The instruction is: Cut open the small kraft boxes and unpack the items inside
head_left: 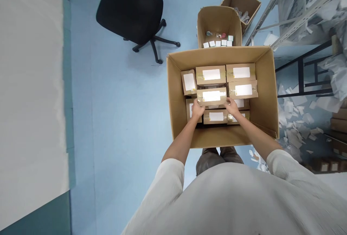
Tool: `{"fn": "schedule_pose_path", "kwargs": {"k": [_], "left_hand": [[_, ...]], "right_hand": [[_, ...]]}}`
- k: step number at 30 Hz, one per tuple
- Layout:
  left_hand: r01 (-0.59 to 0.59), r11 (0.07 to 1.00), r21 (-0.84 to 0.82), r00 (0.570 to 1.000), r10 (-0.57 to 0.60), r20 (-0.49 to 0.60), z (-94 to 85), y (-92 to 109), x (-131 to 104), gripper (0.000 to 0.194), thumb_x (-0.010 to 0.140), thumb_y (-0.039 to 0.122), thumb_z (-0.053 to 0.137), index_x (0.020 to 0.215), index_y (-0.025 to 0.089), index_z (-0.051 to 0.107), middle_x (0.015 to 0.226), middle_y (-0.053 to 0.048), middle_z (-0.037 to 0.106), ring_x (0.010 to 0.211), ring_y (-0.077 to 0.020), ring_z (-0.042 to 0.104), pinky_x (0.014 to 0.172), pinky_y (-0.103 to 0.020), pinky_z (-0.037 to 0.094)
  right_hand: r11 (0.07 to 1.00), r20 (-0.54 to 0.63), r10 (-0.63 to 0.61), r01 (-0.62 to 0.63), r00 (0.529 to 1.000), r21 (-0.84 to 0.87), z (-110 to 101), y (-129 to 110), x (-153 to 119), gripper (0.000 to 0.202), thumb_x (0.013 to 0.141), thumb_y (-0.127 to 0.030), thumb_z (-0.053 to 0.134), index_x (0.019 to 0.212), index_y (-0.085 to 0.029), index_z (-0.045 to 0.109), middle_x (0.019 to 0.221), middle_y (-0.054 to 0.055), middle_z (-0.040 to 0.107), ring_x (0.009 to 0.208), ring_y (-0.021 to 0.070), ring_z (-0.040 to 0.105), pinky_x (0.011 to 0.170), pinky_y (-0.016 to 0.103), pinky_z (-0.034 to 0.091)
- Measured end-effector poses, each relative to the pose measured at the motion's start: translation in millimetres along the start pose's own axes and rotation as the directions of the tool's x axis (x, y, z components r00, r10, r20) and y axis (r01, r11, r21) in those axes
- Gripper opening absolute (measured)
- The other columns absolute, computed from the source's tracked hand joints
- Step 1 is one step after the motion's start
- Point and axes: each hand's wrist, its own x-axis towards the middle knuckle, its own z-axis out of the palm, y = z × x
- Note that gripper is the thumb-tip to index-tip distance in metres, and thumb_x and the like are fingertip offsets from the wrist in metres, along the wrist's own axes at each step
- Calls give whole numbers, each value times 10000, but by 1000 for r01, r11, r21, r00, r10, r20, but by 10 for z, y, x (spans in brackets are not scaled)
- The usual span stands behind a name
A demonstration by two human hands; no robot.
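A large open cardboard box holds several small brown cartons with white labels. My left hand grips the left end of a middle carton, and my right hand grips its right end. This carton lies level, above others in the box. Behind it is another carton. To its right sit two more, one further back and one nearer. A carton stands at the left side, and another lies between my wrists, near the box's front wall.
Behind the large box stand a smaller box with small items and another open box. A black chair is at the back left, a white-topped table at far left. Metal shelving and scattered paper are on the right.
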Motion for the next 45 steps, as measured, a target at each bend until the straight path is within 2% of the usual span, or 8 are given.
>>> {"fn": "schedule_pose_path", "kwargs": {"k": [3, 9, 13, 20, 28, 32, 37, 45], "left_hand": [[47, 999, 19, 999, -47, -26, -84, 95, -116, 714, 836, 222, 741, 1512, 265, 515, 1459, -139, 694, 1415, -357, 601, 1202, -507, 442], [23, 1000, -6, 988, -24, -154, -294, 349, -409, 559, 861, 250, 718, 1395, 298, 561, 1470, -111, 659, 1410, -336, 603, 1233, -536, 392], [-118, 988, -105, 973, 94, -210, -434, 545, -607, 569, 859, 232, 697, 1404, 284, 545, 1481, -123, 596, 1376, -293, 613, 1192, -458, 461], [-367, 916, -164, 914, 322, -247, -537, 876, -900, 607, 815, 187, 722, 1394, 285, 570, 1434, -115, 585, 1368, -309, 596, 1217, -492, 464], [-635, 746, -199, 772, 620, -141, -419, 1371, -1328, 568, 843, 197, 707, 1396, 279, 602, 1393, -109, 639, 1358, -311, 596, 1215, -486, 472], [-721, 663, -201, 683, 729, -49, -226, 1745, -1676, 585, 874, 200, 686, 1444, 287, 588, 1422, -96, 655, 1375, -297, 592, 1222, -468, 466], [-807, 568, -162, 551, 823, 137, 208, 2206, -2248, 542, 917, 194, 650, 1448, 275, 579, 1449, -86, 668, 1388, -275, 596, 1206, -421, 479], [-860, 417, -295, 301, 880, 366, 1487, 2539, -3280, 500, 925, 150, 614, 1411, 268, 593, 1435, -81, 680, 1342, -235, 641, 1186, -389, 504]], "right_hand": [[999, -31, 31, -30, 999, 35, -66, -65, -107, 475, 786, -381, 716, 1233, -228, 763, 1304, 125, 767, 1216, 347, 711, 1162, 558, 534], [985, -81, -53, 65, 995, 159, -196, -262, -359, 424, 813, -448, 726, 1182, -246, 772, 1248, 108, 789, 1195, 323, 722, 1180, 564, 528], [964, -134, -106, 135, 985, 231, -297, -458, -523, 458, 825, -486, 745, 1202, -227, 766, 1292, 135, 772, 1217, 325, 716, 1182, 559, 528], [936, -318, -171, 255, 932, 241, -673, -778, -921, 420, 810, -507, 745, 1115, -219, 766, 1278, 146, 757, 1180, 329, 709, 1149, 568, 545], [919, -598, -121, 317, 793, 235, -1276, -808, -1767, 402, 817, -514, 733, 1088, -218, 741, 1197, 136, 778, 1128, 312, 717, 1113, 532, 566], [915, -729, -74, 337, 681, 222, -1610, -674, -2219, 386, 842, -524, 698, 1071, -215, 727, 1164, 132, 785, 1094, 298, 718, 1084, 509, 575], [939, -878, 19, 292, 479, 179, -2058, -324, -2800, 390, 889, -514, 634, 1106, -206, 734, 1266, 158, 736, 1138, 289, 700, 1057, 473, 584], [945, -963, 156, 251, 222, 210, -2856, 646, -3946, 371, 884, -479, 621, 1101, -206, 747, 1242, 148, 738, 1170, 298, 678, 1058, 478, 576]]}}
